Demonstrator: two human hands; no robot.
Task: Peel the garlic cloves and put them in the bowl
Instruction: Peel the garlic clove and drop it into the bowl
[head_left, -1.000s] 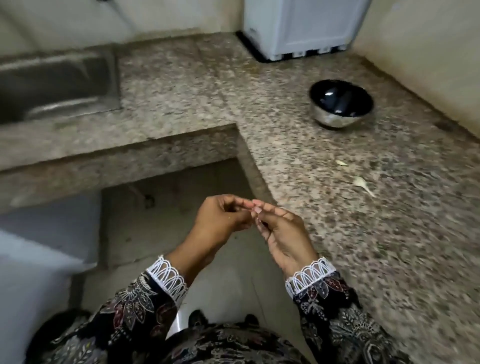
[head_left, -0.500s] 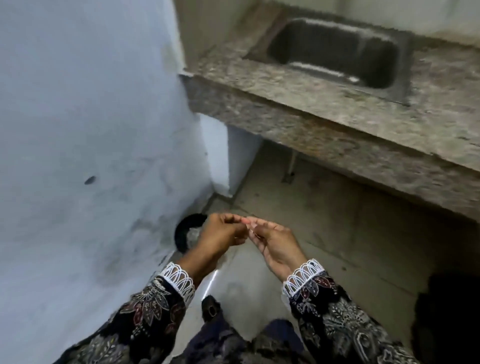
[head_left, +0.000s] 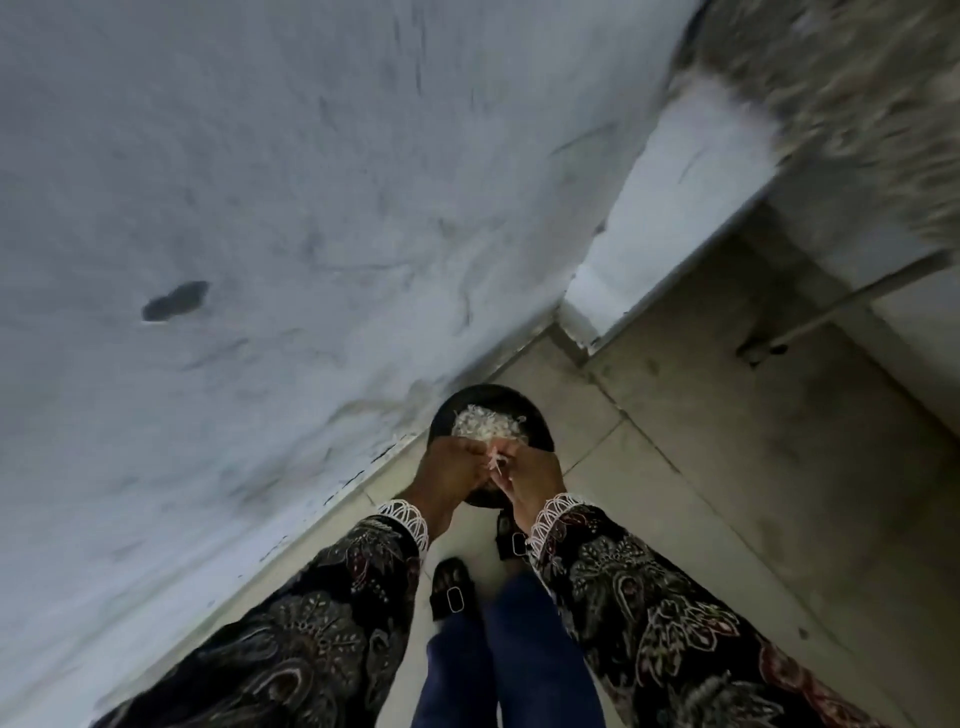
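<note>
Over a dark bin (head_left: 540, 434) on the floor, both hands (head_left: 493, 467) are pinching papery garlic skin (head_left: 497, 460), seemingly discarding it; dropping the peel comes next.

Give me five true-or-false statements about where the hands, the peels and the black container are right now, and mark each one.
1. Both hands, the left hand and the right hand, are held together above the black container. True.
2. The black container stands on the granite counter. False: it stands on the tiled floor, close to the wall.
3. A pale heap of garlic peels lies in the container. True.
4. The hands are empty and wide apart. False: they nearly touch, with thin whitish peel hanging between the fingertips.
5. The person stands barefoot. False: black sandals with buckles show on the feet.
</note>
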